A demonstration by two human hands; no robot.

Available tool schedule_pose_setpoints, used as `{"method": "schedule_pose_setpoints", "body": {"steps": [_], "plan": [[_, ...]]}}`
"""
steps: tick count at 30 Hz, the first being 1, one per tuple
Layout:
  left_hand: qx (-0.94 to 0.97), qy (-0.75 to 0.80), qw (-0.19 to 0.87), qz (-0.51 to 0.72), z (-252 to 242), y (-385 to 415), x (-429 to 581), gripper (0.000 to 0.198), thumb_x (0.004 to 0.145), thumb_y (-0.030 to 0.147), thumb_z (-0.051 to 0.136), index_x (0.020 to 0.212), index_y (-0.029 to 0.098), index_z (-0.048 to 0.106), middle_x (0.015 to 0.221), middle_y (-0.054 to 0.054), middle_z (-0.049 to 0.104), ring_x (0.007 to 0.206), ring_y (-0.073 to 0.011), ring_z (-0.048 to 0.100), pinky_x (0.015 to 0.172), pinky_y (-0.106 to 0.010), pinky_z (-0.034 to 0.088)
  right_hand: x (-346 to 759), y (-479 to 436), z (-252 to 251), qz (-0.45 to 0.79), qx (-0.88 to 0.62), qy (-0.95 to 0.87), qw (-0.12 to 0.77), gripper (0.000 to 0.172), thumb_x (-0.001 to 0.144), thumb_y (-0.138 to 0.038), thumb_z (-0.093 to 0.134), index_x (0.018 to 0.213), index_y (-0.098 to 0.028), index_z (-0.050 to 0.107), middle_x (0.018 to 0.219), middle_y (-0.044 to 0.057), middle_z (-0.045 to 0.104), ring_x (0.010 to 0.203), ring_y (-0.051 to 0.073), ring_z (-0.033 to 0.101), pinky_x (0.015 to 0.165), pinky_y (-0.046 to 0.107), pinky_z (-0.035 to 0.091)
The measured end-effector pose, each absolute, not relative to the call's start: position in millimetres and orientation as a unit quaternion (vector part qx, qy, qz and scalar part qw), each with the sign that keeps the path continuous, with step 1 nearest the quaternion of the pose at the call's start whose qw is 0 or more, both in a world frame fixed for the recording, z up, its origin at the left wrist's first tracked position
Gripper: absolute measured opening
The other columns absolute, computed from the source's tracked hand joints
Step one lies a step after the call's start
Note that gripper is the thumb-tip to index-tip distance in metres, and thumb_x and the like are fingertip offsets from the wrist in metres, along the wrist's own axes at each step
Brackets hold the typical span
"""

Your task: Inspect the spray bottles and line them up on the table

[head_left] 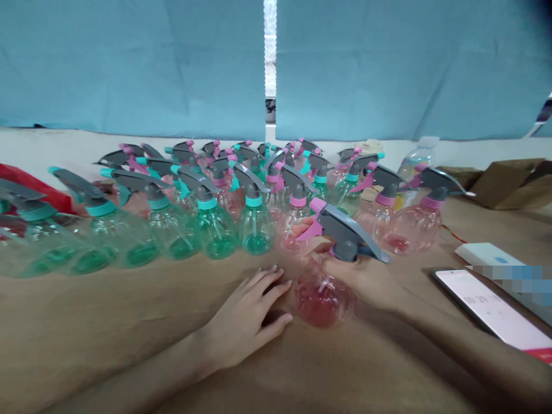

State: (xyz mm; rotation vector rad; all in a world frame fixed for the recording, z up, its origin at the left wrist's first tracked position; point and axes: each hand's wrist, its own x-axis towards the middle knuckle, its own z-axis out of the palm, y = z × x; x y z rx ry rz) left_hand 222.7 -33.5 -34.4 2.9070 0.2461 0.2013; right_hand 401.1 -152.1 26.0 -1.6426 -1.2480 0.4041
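My right hand (349,267) is wrapped round the neck of a pink spray bottle (321,302) with a grey and pink spray head, its nozzle pointing up and left. The bottle leans over the tabletop; whether its base touches is unclear. Just left of it, my left hand (245,313) lies flat on the brown table (142,328) with fingers spread, holding nothing. Beyond the hands stand rows of spray bottles, among them a green one (256,233) with a turquoise collar and a pink one (416,227) with a pink collar.
At the right lie a phone (491,310) showing a timer and a small white box (489,253). Brown paper packaging (513,184) and a large clear bottle (420,155) stand farther back. A red item (38,190) is at the far left. Blue cloth (129,69) hangs behind.
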Motion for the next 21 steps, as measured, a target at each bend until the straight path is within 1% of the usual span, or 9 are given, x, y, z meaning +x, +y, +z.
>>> {"method": "schedule_pose_setpoints", "body": {"steps": [2, 5, 7, 10, 13, 15, 17, 21], "plan": [[0.988, 0.083, 0.112, 0.071, -33.8, -33.6, 222.7, 0.045, 0.093, 0.042, 0.048, 0.132, 0.02, 0.047, 0.142, -0.009, 0.04, 0.132, -0.0277, 0.033, 0.106, -0.045, 0.031, 399.5, -153.3, 28.0, 0.172, -0.692, -0.494, 0.497, 0.005, 0.068, -0.019, 0.051, 0.064, -0.022, 0.055, 0.064, 0.0, 0.059, 0.062, 0.018, 0.057, 0.057, 0.031, 0.047], [0.987, 0.086, 0.116, 0.072, -33.1, -34.0, 223.0, 0.045, 0.092, 0.041, 0.049, 0.132, 0.021, 0.047, 0.143, -0.009, 0.04, 0.132, -0.0279, 0.034, 0.105, -0.045, 0.032, 400.0, -154.5, 30.1, 0.158, -0.694, -0.467, 0.525, 0.007, 0.065, -0.022, 0.054, 0.059, -0.023, 0.051, 0.058, -0.002, 0.054, 0.058, 0.016, 0.054, 0.056, 0.03, 0.047], [0.987, 0.085, 0.115, 0.072, -33.1, -34.2, 223.1, 0.045, 0.092, 0.042, 0.049, 0.132, 0.022, 0.046, 0.143, -0.008, 0.04, 0.132, -0.0274, 0.033, 0.106, -0.045, 0.031, 402.3, -154.6, 30.5, 0.15, -0.691, -0.459, 0.537, 0.006, 0.062, -0.022, 0.054, 0.058, -0.023, 0.049, 0.057, -0.003, 0.053, 0.057, 0.016, 0.053, 0.054, 0.029, 0.046], [0.988, 0.082, 0.111, 0.073, -33.5, -34.3, 223.1, 0.045, 0.093, 0.043, 0.048, 0.132, 0.021, 0.047, 0.143, -0.008, 0.04, 0.132, -0.0263, 0.033, 0.106, -0.044, 0.03, 405.8, -154.5, 30.0, 0.126, -0.707, -0.448, 0.532, 0.006, 0.061, -0.021, 0.053, 0.056, -0.024, 0.05, 0.054, -0.003, 0.052, 0.05, 0.015, 0.047, 0.047, 0.028, 0.041], [0.988, 0.085, 0.108, 0.068, -33.4, -34.3, 222.9, 0.045, 0.093, 0.043, 0.047, 0.133, 0.021, 0.046, 0.143, -0.008, 0.04, 0.132, -0.0258, 0.033, 0.107, -0.044, 0.03, 406.5, -154.8, 29.8, 0.13, -0.717, -0.454, 0.513, 0.017, 0.063, -0.022, 0.051, 0.048, -0.024, 0.045, 0.046, -0.003, 0.045, 0.046, 0.014, 0.042, 0.045, 0.027, 0.039], [0.988, 0.087, 0.106, 0.063, -33.0, -34.1, 222.8, 0.046, 0.093, 0.043, 0.047, 0.133, 0.021, 0.046, 0.143, -0.008, 0.039, 0.132, -0.0259, 0.033, 0.107, -0.044, 0.03, 405.8, -155.1, 30.5, 0.133, -0.714, -0.466, 0.506, 0.02, 0.062, -0.019, 0.051, 0.045, -0.024, 0.041, 0.044, -0.003, 0.042, 0.047, 0.014, 0.042, 0.047, 0.027, 0.04], [0.989, 0.087, 0.105, 0.06, -32.7, -33.7, 222.8, 0.046, 0.093, 0.044, 0.046, 0.133, 0.021, 0.045, 0.143, -0.008, 0.039, 0.132, -0.0263, 0.032, 0.107, -0.045, 0.03, 405.3, -155.3, 31.7, 0.125, -0.709, -0.475, 0.506, 0.018, 0.061, -0.017, 0.05, 0.047, -0.024, 0.04, 0.045, -0.003, 0.041, 0.048, 0.014, 0.043, 0.048, 0.027, 0.041], [0.989, 0.086, 0.106, 0.061, -32.6, -33.2, 223.3, 0.047, 0.093, 0.043, 0.046, 0.134, 0.02, 0.045, 0.143, -0.009, 0.039, 0.132, -0.0274, 0.032, 0.106, -0.046, 0.03, 407.1, -155.7, 33.1, 0.122, -0.699, -0.482, 0.514, 0.015, 0.06, -0.017, 0.051, 0.051, -0.023, 0.04, 0.05, -0.004, 0.044, 0.05, 0.014, 0.045, 0.048, 0.026, 0.042]]}}
